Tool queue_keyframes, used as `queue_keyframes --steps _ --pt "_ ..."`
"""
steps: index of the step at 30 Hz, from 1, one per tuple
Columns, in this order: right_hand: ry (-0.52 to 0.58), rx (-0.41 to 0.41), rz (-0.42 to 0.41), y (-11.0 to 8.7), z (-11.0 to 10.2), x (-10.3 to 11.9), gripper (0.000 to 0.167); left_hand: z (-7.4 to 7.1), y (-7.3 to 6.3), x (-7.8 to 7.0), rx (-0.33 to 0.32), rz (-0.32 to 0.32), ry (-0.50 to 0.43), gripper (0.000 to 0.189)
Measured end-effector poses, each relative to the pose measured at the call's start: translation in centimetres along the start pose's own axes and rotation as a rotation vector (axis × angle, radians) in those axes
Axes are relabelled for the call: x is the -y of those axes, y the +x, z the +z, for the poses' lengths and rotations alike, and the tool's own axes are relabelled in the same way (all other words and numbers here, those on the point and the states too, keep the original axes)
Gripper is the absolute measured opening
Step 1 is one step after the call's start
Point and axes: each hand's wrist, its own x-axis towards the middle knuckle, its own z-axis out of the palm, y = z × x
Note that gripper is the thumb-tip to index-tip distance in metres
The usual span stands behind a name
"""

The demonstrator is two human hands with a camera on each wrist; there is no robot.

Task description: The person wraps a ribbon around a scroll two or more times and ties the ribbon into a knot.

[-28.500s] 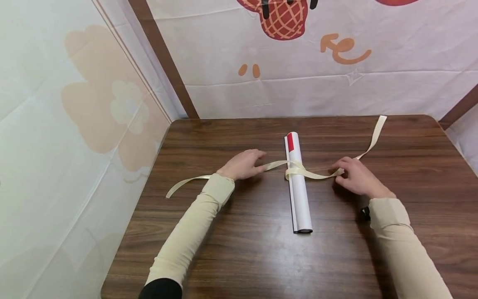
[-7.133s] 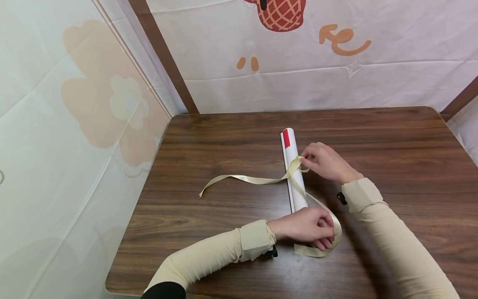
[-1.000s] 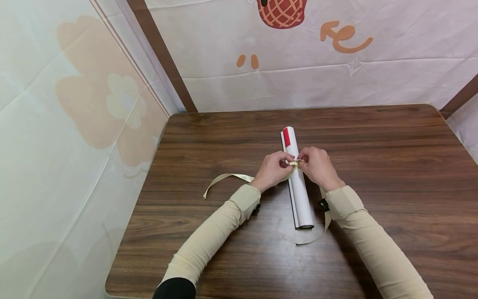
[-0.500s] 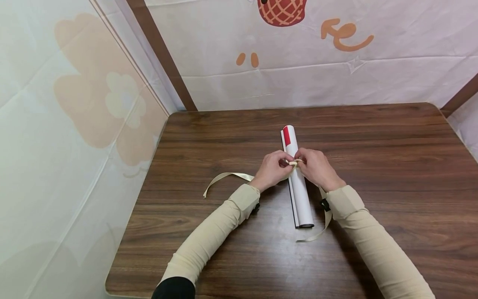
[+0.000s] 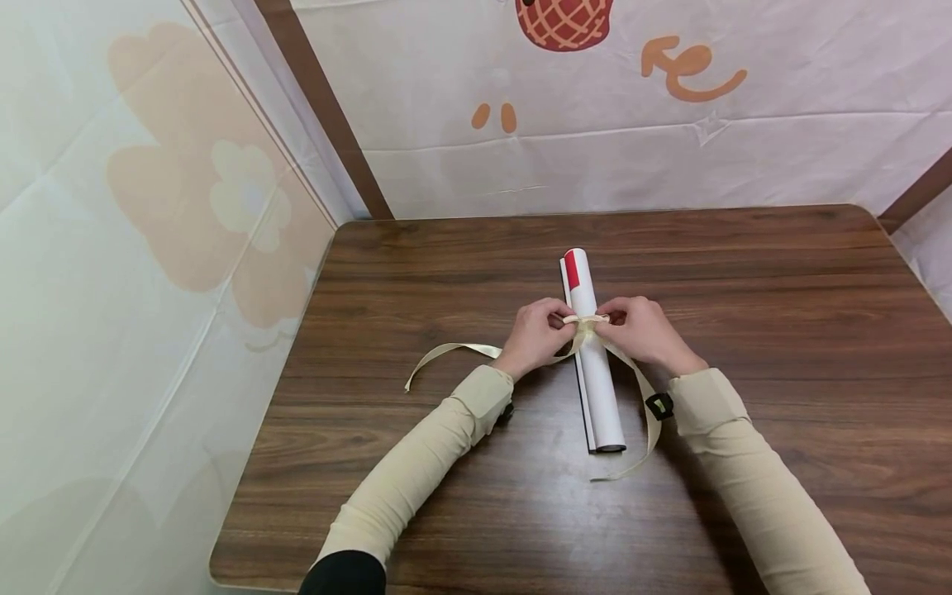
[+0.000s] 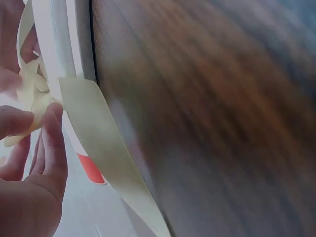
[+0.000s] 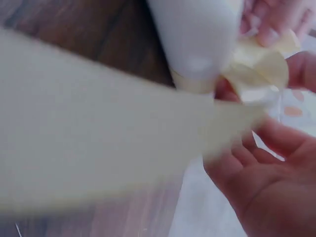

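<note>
A white paper roll [image 5: 601, 397] with a red patch near its far end lies lengthwise on the table. Cream ribbon [image 5: 476, 347] circles it and gathers into a small bow over its upper half. My left hand [image 5: 532, 337] pinches the bow's left loop between thumb and fingers; in the left wrist view this hand [image 6: 37, 192] is right beside the roll. On the other side my right hand [image 5: 641, 332] pinches the right loop. One ribbon tail curves left under my left hand; the other [image 5: 651, 421] runs toward the near side, and looms large in the right wrist view [image 7: 98, 133].
The brown wood-grain table [image 5: 416, 273] has rounded corners. Behind it hangs a white printed cloth [image 5: 431, 186], and another with a flower print [image 5: 171, 372] stands along the left side. A small black device [image 5: 659, 406] sits at the right wrist.
Over the last second my hands have drawn apart, the right one moving right, spreading the bow's loops. Much earlier the ribbon stretched out to both sides, with my hands far apart along it.
</note>
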Motion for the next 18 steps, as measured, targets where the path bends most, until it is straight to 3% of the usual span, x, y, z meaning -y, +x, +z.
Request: queue_keyframes --steps 4,11,18 --pt "0.031 0.019 -0.002 -0.2 -0.7 -0.3 0.026 -0.3 0.0 0.2 -0.022 -0.045 0.013 0.01" --pt "-0.015 -0.057 0.013 -0.4 -1.0 -1.1 0.016 -1.0 -0.2 0.4 -0.012 -0.062 0.069 0.011" --pt "-0.018 -0.025 -0.028 -0.5 -1.4 -1.4 0.016 -1.5 -0.3 0.3 0.031 -0.118 -0.026 0.016"
